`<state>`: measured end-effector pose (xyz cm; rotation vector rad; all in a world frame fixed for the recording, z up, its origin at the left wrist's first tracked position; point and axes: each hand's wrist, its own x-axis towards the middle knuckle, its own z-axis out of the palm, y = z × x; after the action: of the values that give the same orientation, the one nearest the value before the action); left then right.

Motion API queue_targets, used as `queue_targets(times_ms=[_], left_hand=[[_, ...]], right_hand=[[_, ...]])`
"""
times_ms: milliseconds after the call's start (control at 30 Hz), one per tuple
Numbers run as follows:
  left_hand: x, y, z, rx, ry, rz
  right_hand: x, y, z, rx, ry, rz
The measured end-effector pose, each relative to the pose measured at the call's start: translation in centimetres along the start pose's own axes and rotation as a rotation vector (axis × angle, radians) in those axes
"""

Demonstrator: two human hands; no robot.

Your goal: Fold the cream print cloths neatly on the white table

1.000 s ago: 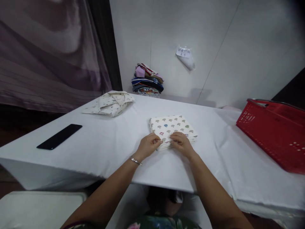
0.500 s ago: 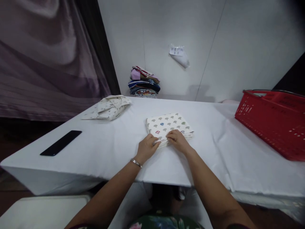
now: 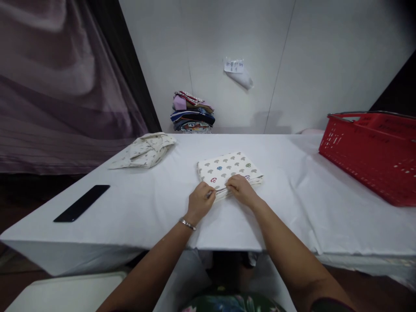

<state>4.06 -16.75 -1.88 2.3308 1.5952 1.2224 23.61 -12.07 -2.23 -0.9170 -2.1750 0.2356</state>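
Observation:
A folded white cloth [image 3: 224,167] with grey mushroom prints and a few coloured ones lies in layers near the middle of the table. My left hand [image 3: 200,200] pinches the near left corner of its layered edge, fingers closed. Along the same near edge, my right hand [image 3: 241,189] also grips the layers, its fingertips pressed together. Only a short stretch of edge separates the two hands. The bottom layers are partly hidden by my fingers.
On the white-covered table [image 3: 130,216] are a crumpled printed cloth [image 3: 147,149] at the far left, a black phone-like slab [image 3: 81,203] and a red basket [image 3: 370,156] at the right. A stack of folded fabrics [image 3: 192,113] stands by the wall.
Both hands keep their grip on the cloth's near edge, and the cloth has hardly moved. The camera view has tilted slightly, shifting the surroundings.

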Motion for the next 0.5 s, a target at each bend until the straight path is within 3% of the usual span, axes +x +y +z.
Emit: queue_targets(times_ms=[167,300,500], left_hand=[[-0.08,-0.28,-0.03,0.065,-0.03,0.074],[-0.06,-0.64,0.03,0.081,-0.078,0.067],[0.11,-0.36,0.11,0.081,-0.06,0.069]], right_hand=[[-0.22,0.15,-0.3,-0.036,-0.091,0.033],[-0.33,0.17,-0.54,-0.034,-0.108,0.039],[-0.26,0.32,-0.12,-0.056,-0.11,0.057]])
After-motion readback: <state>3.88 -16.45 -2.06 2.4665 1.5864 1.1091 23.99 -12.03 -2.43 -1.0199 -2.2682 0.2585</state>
